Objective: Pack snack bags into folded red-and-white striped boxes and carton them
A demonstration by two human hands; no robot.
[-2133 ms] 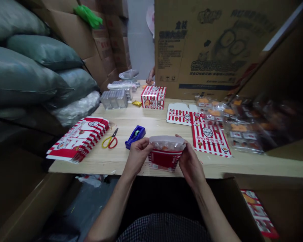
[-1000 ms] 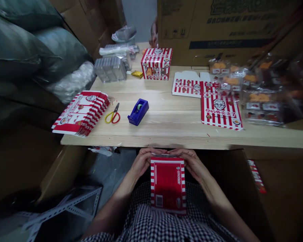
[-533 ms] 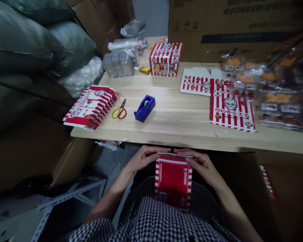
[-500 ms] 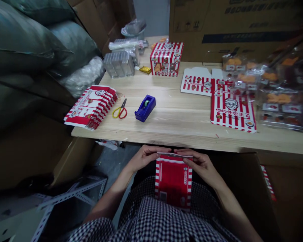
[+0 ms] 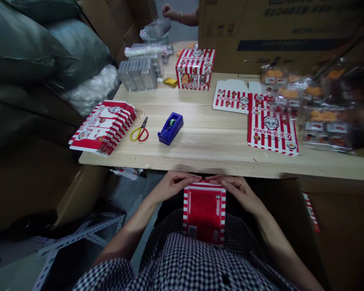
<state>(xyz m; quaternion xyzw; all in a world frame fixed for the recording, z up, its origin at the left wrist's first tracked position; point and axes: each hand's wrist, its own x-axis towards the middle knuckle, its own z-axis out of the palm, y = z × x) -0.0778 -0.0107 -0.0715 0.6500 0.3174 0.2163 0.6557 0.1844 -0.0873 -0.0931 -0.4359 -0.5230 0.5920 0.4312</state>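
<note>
Between my hands, just in front of the table edge, is a red and white striped cardboard box [image 5: 204, 214], its plain red printed face toward me. My left hand [image 5: 176, 184] grips its far upper edge at the left, thumb on the near side and fingers behind. At the right end of that same edge, my right hand [image 5: 234, 189] holds on with thumb and bent fingers. Both sets of fingertips nearly meet over the top. The side of the box away from me is hidden.
On the table [image 5: 200, 159] are a blue tape dispenser [image 5: 170, 129], scissors [image 5: 139, 130], stacked flat cartons [image 5: 101, 127], an assembled striped box [image 5: 195, 69], more flat cartons [image 5: 273, 125], clear plastic cases [image 5: 138, 74] and toy packs [image 5: 324, 125]. Another person's hand [image 5: 171, 13] shows behind.
The box's top edge has been pressed further closed, and the gap seen there before is gone. Another person's forearm and hand have appeared at the back. The view has shifted slightly.
</note>
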